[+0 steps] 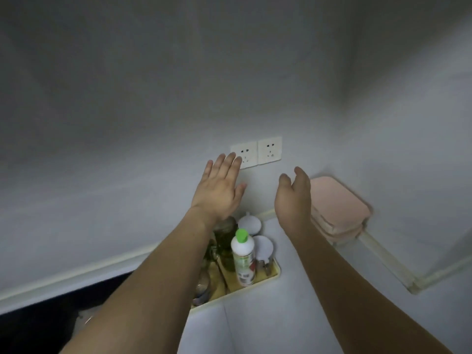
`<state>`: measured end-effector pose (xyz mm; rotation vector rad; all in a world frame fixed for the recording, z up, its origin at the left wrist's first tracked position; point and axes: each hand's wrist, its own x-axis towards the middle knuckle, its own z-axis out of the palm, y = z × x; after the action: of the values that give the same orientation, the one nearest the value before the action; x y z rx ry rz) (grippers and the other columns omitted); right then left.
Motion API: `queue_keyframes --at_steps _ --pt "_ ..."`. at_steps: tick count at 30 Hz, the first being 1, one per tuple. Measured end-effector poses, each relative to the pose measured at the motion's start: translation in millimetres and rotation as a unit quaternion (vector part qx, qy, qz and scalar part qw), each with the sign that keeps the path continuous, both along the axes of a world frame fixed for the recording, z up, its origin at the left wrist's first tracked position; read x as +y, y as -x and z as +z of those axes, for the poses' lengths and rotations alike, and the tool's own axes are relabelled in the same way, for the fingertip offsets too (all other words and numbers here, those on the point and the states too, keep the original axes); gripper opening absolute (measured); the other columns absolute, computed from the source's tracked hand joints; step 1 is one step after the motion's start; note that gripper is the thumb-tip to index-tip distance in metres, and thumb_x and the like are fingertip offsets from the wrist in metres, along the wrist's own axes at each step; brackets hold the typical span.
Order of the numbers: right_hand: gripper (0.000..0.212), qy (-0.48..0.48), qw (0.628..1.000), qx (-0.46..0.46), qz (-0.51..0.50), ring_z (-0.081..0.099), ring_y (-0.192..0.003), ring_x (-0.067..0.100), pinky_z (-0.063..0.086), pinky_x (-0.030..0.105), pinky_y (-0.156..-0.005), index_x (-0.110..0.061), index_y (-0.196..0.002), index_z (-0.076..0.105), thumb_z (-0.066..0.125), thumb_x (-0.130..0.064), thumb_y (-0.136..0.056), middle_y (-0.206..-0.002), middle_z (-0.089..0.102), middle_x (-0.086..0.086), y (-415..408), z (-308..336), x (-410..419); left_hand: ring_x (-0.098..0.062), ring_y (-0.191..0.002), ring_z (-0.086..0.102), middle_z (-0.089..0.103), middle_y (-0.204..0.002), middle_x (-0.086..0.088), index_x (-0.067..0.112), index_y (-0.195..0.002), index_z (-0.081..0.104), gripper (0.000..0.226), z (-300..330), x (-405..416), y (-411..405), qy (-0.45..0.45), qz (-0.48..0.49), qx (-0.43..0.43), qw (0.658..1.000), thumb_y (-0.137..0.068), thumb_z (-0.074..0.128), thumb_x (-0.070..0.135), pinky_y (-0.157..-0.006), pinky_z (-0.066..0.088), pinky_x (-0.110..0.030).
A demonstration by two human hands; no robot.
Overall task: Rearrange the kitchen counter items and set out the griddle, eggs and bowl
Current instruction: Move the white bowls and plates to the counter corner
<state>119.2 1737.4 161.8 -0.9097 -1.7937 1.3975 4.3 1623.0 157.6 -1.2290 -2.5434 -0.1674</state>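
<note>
Though dim and soft all over, shows enough to place the main pieces. At far lower left, a black patch (pixel 51 310) below the wall's pale edging: too dark to identify, with something greyish at its near edge, unreadable.

Left hand (pixel 219 190) raised in front of the wall, back to the camera, fingers straight and slightly fanned, thumb out to the side; grips nothing. Fingertips overlap the left plate of a pair of white wall sockets (pixel 256 152); touching or merely in front of it, cannot tell. Left forearm crosses and hides the near-left part of a cream tray (pixel 270 275) on the white counter (pixel 281 315).

Inside the tray, crowded counter items: a white bottle with a green cap (pixel 242 254) standing upright, label unreadable; just left of it a dark greenish glass bottle (pixel 226 241), its top hidden under the left wrist; behind and right, two round white tops (pixel 263 247), lids or cups, cannot tell which. Further blurred things at the tray's near-left, mostly covered by the arm.

Right hand (pixel 293 198) lifted edge-on, thumb up and apart, fingers loosely bent and partly hidden behind the palm; empty, hovering clear of the counter.

Beyond it, in the corner, a pink lidded box (pixel 339 208), closed, its left side masked by the right hand; what it is, cannot tell.
</note>
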Motion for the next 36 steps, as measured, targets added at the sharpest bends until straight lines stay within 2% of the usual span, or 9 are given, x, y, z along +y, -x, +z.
queue_keyframes --at_steps 4,10,18,23,28,36 --pt "0.052 -0.029 0.997 0.021 0.067 0.023 -0.143 0.018 0.022 0.036 -0.117 -0.014 -0.15 0.027 0.038 -0.025 -0.099 -0.157 0.023 0.001 19.8 5.4 -68.9 -0.021 -0.15 0.002 0.011 -0.163 -0.004 0.016 -0.155 0.011 0.062 6.0 -92.0 3.4 0.016 0.053 0.033 0.998 -0.101 0.017 0.045 -0.122 -0.003 -0.039" --pt "0.053 -0.082 0.983 0.038 0.16 0.02 -0.145 0.017 0.019 0.033 -0.118 -0.014 -0.15 0.026 0.038 -0.025 -0.1 -0.158 0.021 0.001 33.4 13.3 -191.7 -0.023 -0.15 0.004 0.012 -0.162 -0.004 0.014 -0.155 0.012 0.067 7.8 -245.8 -4.1 0.005 0.16 0.033 0.987 -0.099 0.013 0.049 -0.122 -0.002 -0.039" --pt "0.054 -0.114 0.949 0.033 0.292 0.014 -0.146 0.016 0.014 0.032 -0.119 -0.011 -0.15 0.024 0.037 -0.023 -0.1 -0.159 0.017 0.002 26.2 17.5 -383.3 -0.021 -0.15 0.003 0.011 -0.163 -0.002 0.014 -0.155 0.011 0.068 4.2 -455.8 -58.8 -0.028 0.295 0.03 0.955 -0.097 0.01 0.05 -0.122 -0.003 -0.039" --pt "0.054 -0.113 0.912 0.032 0.393 0.013 -0.146 0.014 0.015 0.035 -0.12 -0.014 -0.15 0.022 0.035 -0.025 -0.099 -0.159 0.013 -0.002 -1.4 9.2 -535.9 -0.022 -0.15 0.004 0.012 -0.162 -0.004 0.013 -0.155 0.013 0.069 -1.7 -602.2 -114.5 -0.055 0.376 0.033 0.924 -0.096 0.009 0.049 -0.122 -0.002 -0.039" --pt "0.054 -0.125 0.873 0.036 0.469 0.013 -0.146 0.014 0.016 0.036 -0.12 -0.014 -0.151 0.022 0.035 -0.026 -0.099 -0.159 0.013 -0.001 -31.7 -2.5 -648.2 -0.024 -0.15 0.008 0.016 -0.161 -0.006 0.012 -0.154 0.018 0.069 -15.6 -717.4 -173.7 -0.068 0.442 0.031 0.894 -0.096 0.013 0.05 -0.122 0.0 -0.039" --pt "0.055 -0.158 0.811 0.033 0.563 0.015 -0.145 0.017 0.017 0.035 -0.118 -0.015 -0.15 0.024 0.038 -0.026 -0.098 -0.159 0.014 0.0 -77.3 -18.7 -794.9 -0.026 -0.149 0.013 0.02 -0.16 -0.007 0.011 -0.153 0.021 0.065 -43.4 -856.2 -268.8 -0.087 0.543 0.027 0.835 -0.099 0.021 0.046 -0.121 0.004 -0.043"
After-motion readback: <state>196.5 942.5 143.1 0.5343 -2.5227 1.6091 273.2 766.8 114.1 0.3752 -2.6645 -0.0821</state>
